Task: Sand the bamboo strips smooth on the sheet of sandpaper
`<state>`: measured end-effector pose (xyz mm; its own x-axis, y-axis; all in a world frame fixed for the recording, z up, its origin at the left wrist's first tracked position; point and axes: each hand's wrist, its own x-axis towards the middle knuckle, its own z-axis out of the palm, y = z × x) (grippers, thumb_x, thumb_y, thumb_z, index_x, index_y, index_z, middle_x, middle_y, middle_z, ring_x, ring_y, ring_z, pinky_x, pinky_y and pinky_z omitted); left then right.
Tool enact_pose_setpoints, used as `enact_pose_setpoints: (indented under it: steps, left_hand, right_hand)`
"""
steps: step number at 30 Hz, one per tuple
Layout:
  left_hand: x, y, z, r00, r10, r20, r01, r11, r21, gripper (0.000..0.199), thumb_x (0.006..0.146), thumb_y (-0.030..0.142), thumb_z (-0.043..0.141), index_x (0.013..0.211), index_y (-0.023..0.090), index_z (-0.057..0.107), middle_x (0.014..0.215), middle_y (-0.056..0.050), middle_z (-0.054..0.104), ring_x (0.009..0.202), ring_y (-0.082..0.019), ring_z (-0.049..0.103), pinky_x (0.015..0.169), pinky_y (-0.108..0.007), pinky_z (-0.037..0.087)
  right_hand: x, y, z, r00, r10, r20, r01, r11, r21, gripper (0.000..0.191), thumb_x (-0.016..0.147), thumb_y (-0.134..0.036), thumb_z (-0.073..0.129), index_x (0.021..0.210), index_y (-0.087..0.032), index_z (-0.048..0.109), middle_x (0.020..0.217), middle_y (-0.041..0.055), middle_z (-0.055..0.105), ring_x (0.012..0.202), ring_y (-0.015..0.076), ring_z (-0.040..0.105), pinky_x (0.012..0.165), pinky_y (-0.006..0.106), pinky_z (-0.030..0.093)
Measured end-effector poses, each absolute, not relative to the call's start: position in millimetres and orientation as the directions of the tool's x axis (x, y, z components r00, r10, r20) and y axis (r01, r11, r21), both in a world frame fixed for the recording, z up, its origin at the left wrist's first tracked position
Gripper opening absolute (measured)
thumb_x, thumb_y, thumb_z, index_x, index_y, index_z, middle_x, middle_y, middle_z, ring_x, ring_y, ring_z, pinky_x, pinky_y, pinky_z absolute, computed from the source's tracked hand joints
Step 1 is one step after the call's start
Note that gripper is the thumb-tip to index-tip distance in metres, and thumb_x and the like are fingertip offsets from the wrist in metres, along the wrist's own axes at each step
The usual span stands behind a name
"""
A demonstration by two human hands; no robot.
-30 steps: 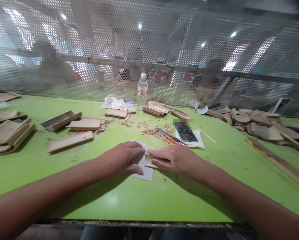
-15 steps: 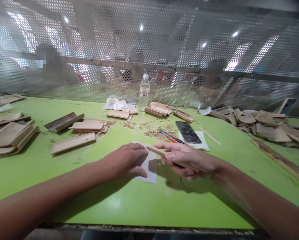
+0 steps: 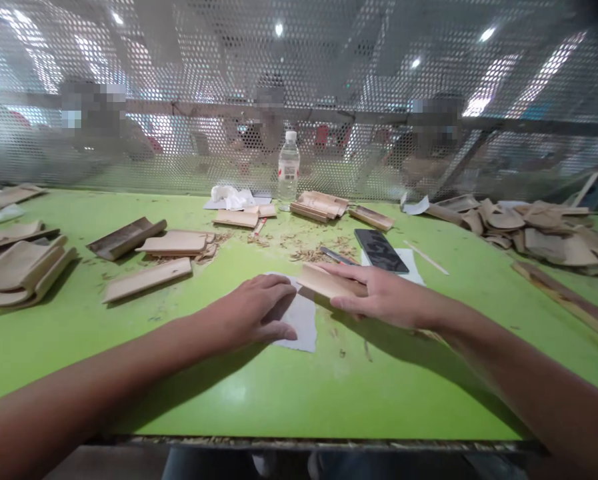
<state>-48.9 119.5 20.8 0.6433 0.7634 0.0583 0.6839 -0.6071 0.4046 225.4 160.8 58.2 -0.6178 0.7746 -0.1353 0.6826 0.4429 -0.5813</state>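
My right hand grips a pale curved bamboo piece, its broad face turned up and its far end pointing left. My left hand rests at the left side of a white paper sheet, fingers bent and thumb apart, with nothing visible in it. A small gap separates its fingertips from the bamboo. Just beyond my right hand lie a knife, partly covered, and a black phone on white paper.
Bamboo pieces lie at the left, and a larger heap is at the right. A water bottle stands before a perforated metal screen, with people behind it. Shavings are scattered mid-table.
My right hand has turned over, so the bamboo piece now shows its broad face instead of its narrow edge. The view has tilted slightly downward. My left hand has stayed nearly in place.
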Motion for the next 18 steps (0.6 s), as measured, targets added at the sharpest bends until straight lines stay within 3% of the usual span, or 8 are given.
enact_pose_setpoints:
  steps: [3, 5, 6, 11, 18]
  left_hand:
    - [-50.8, 120.2, 20.0, 0.638, 0.77, 0.034, 0.696, -0.594, 0.402, 0.066, 0.096, 0.052, 0.071, 0.145, 0.014, 0.05, 0.151, -0.02, 0.049, 0.137, -0.036, 0.046, 0.113, -0.048, 0.038]
    - [-51.3, 120.0, 20.7, 0.635, 0.772, 0.021, 0.703, -0.588, 0.399, 0.068, 0.096, 0.053, 0.07, 0.147, 0.014, 0.048, 0.152, -0.02, 0.049, 0.139, -0.037, 0.045, 0.114, -0.049, 0.037]
    - [-51.5, 120.0, 21.1, 0.634, 0.773, 0.018, 0.705, -0.587, 0.398, 0.068, 0.096, 0.054, 0.07, 0.147, 0.014, 0.048, 0.152, -0.02, 0.049, 0.14, -0.037, 0.045, 0.114, -0.05, 0.037]
    - [-52.6, 122.3, 21.6, 0.671, 0.742, 0.006, 0.689, -0.626, 0.365, 0.069, 0.099, 0.058, 0.064, 0.15, 0.015, 0.046, 0.158, -0.021, 0.043, 0.146, -0.04, 0.038, 0.118, -0.053, 0.031]
    - [-52.0, 123.2, 22.1, 0.729, 0.684, 0.009, 0.642, -0.689, 0.336, 0.063, 0.101, 0.053, 0.064, 0.148, 0.013, 0.05, 0.158, -0.022, 0.042, 0.149, -0.038, 0.035, 0.119, -0.048, 0.03]
  right_hand:
    - [231.4, 161.3, 66.4, -0.637, 0.719, -0.28, 0.694, 0.376, -0.614, 0.067, 0.096, -0.048, 0.057, 0.158, -0.027, 0.043, 0.119, 0.0114, 0.076, 0.092, 0.0282, 0.073, 0.078, 0.037, 0.056]
    - [234.1, 162.0, 68.4, -0.637, 0.687, -0.35, 0.699, 0.323, -0.638, 0.064, 0.097, -0.047, 0.057, 0.156, -0.026, 0.045, 0.1, 0.0076, 0.078, 0.068, 0.0221, 0.07, 0.063, 0.032, 0.053]
    - [235.0, 162.4, 68.1, -0.641, 0.682, -0.353, 0.699, 0.328, -0.636, 0.061, 0.097, -0.047, 0.058, 0.153, -0.026, 0.048, 0.099, 0.0069, 0.077, 0.064, 0.0204, 0.068, 0.06, 0.03, 0.052]
    - [232.3, 161.4, 61.0, -0.75, 0.643, -0.152, 0.608, 0.581, -0.541, 0.035, 0.099, -0.042, 0.055, 0.126, -0.026, 0.071, 0.116, 0.0075, 0.076, 0.089, 0.0251, 0.069, 0.075, 0.032, 0.048]
    - [222.6, 148.8, 59.8, -0.76, 0.647, -0.062, 0.59, 0.646, -0.484, 0.037, 0.098, -0.053, 0.053, 0.098, -0.026, 0.079, 0.077, 0.0052, 0.075, 0.068, 0.0216, 0.063, 0.062, 0.029, 0.039]
